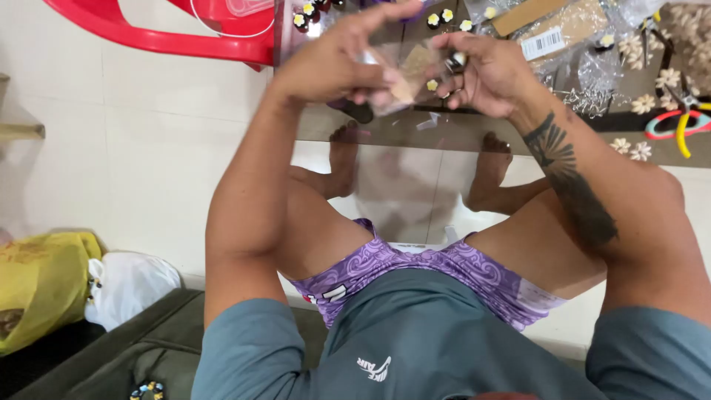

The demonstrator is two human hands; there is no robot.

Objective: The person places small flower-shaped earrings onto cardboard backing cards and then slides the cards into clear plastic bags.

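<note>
My left hand [337,63] and my right hand [485,74] are raised together over the near edge of a glass table [415,137]. Both pinch a small clear plastic bag [404,74] with a tan card inside. Small flower-shaped beads, white with yellow centres, show in the bag and at my right fingertips [459,58]. My right forearm carries a dark tattoo. I sit with bare legs and feet under the glass top.
More flower beads [670,78], clear packets [563,33] and pliers with red and yellow handles [681,122] lie on the table's right side. A red plastic chair [155,33] stands at upper left. Yellow and white bags [67,281] rest by the dark sofa.
</note>
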